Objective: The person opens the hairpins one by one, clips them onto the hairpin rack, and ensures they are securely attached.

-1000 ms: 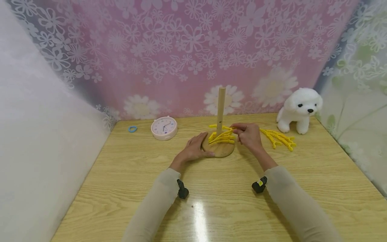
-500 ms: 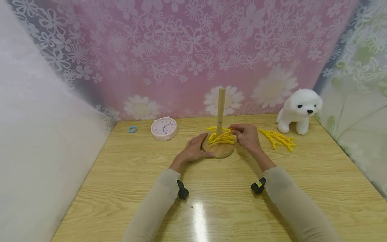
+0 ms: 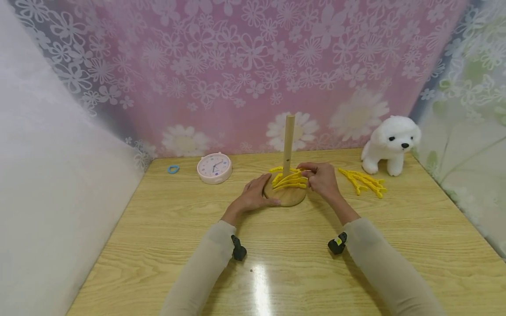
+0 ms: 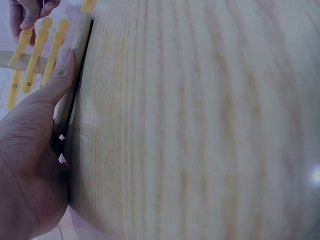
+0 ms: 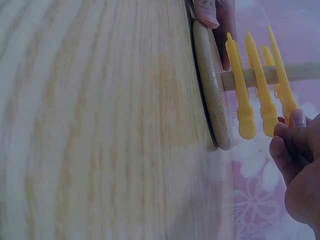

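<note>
A round wooden base [image 3: 290,198] with an upright wooden post [image 3: 290,138] stands near the middle back of the table. Several long yellow plastic clips [image 5: 257,75] with pointed tips sit across the post's lower part, one above another. My left hand [image 3: 253,193] holds the base's left rim between its spread thumb and fingers. At the right of the post, my right hand [image 3: 324,179] pinches the handle end of the topmost yellow clip [image 5: 282,75] between thumb and fingers. In the left wrist view that clip [image 4: 21,47] crosses the post too. Some fingertips are hidden.
Several more yellow clips [image 3: 363,181] lie in a fanned pile to the right. Behind them sits a white plush dog [image 3: 393,142]. A pink round clock [image 3: 215,167] and a small blue ring [image 3: 173,169] lie at the back left of the table [image 3: 178,245].
My right hand has moved slightly left, and the clip it pinches has shifted left and lower against the post. My left hand stays on the base.
</note>
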`<state>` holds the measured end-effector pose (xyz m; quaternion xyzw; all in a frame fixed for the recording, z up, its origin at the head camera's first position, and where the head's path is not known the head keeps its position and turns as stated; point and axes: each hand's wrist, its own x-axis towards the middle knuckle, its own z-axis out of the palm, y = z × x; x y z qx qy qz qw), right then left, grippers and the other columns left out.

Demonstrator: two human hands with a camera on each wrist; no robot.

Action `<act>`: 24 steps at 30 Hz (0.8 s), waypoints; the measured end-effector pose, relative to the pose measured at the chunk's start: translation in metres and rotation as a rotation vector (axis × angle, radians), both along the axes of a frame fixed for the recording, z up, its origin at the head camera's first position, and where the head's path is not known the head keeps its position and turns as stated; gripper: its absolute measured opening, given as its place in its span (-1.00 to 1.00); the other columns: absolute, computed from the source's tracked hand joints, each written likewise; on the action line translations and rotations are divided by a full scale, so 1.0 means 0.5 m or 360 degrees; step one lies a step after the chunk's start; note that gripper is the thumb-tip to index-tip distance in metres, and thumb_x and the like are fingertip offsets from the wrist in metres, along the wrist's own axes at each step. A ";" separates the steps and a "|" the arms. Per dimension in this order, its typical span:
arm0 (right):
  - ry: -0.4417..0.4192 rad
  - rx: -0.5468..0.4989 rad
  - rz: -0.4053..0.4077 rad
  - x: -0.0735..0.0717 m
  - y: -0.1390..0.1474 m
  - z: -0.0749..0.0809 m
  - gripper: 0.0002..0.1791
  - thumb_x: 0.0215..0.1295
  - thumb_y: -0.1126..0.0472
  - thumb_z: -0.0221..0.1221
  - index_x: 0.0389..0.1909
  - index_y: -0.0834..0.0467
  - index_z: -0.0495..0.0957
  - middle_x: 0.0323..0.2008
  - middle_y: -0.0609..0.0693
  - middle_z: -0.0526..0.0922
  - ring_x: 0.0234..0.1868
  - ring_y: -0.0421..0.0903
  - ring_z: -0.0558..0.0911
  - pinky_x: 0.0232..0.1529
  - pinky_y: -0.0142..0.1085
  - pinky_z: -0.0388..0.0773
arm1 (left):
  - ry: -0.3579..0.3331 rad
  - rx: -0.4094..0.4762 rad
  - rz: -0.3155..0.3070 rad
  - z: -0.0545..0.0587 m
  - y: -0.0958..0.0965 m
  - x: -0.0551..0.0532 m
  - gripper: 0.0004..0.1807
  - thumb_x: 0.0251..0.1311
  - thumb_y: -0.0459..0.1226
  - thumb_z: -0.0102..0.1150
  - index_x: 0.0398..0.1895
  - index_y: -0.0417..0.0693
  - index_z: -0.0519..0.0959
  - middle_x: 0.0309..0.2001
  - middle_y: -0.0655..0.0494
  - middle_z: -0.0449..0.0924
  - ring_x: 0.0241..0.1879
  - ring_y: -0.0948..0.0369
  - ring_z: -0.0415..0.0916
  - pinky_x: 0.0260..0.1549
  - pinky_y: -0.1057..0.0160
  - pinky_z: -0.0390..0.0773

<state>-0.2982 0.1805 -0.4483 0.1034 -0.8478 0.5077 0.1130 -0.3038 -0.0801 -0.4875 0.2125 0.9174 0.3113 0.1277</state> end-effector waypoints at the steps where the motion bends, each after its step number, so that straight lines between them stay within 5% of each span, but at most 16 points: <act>1: 0.0001 -0.0002 0.0008 0.000 0.000 0.000 -0.76 0.47 0.45 0.19 -0.02 0.25 0.78 -0.28 0.25 0.80 -0.62 0.35 0.59 -0.77 -0.35 0.35 | -0.0003 -0.0004 0.0003 -0.003 0.000 -0.002 0.20 0.20 0.28 0.36 0.73 0.24 -0.16 0.70 0.17 -0.17 0.67 0.07 -0.23 0.60 -0.03 -0.26; 17: 0.0001 0.0025 0.0061 0.001 0.005 -0.004 -0.76 0.48 0.44 0.18 0.00 0.23 0.77 -0.42 0.22 0.77 -0.63 0.35 0.58 -0.75 -0.32 0.41 | 0.0034 -0.0040 -0.0019 0.008 -0.001 0.006 0.21 0.23 0.28 0.33 0.73 0.09 -0.15 0.70 0.09 -0.16 0.67 0.07 -0.22 0.60 -0.03 -0.24; 24: -0.0065 -0.0036 0.0123 0.002 0.009 -0.005 -0.77 0.48 0.43 0.19 0.01 0.20 0.76 -0.50 0.28 0.72 -0.71 0.07 0.50 -0.72 -0.29 0.42 | 0.0054 -0.0026 -0.0024 0.010 0.000 0.008 0.19 0.23 0.27 0.34 0.73 0.11 -0.12 0.70 0.09 -0.14 0.66 0.05 -0.19 0.60 -0.06 -0.23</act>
